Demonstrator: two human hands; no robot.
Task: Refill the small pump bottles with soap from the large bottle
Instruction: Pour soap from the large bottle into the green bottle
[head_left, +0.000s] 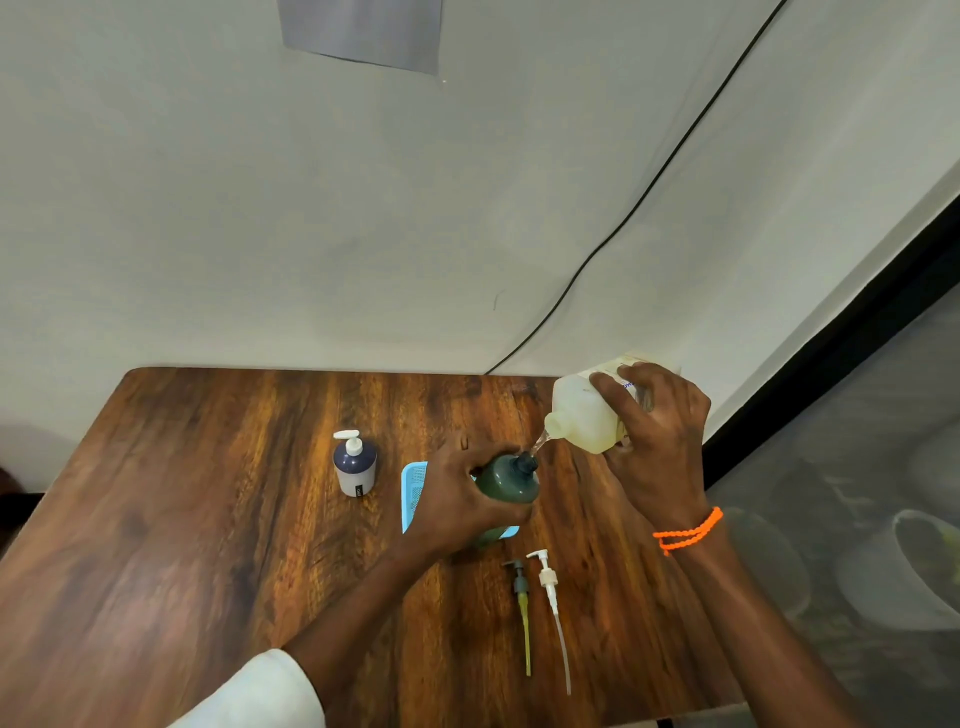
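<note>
Our right hand (657, 431) has its fingers (610, 387) curled round the large bottle (584, 415), a pale translucent one with yellowish soap inside, tipped over so its open neck points down and to the left. A thin clear stream (540, 442) runs from that neck into the mouth of the green bottle (511, 478). Our left hand (457, 499) grips the green bottle round its body, fingers wrapped behind it and the thumb across the near side, holding it tilted with its open neck toward the large bottle (whether its base touches the surface we cannot tell, as the hand hides it). An orange beaded band (688, 530) sits on our right wrist, and a white sleeve (260, 693) covers our left forearm.

Under and behind the left hand lies a light blue tray (414, 493) on the wooden worktop (208, 519). Just nearer us lie two removed pumps side by side: a grey-headed pump (521, 597) with a yellowish tube, and a white pump (549, 587) with a clear tube. Well to the left stands a dark blue bottle (355, 467), upright, its white pump head fitted. A black cable (623, 218) runs down the pale wall behind the worktop.
</note>
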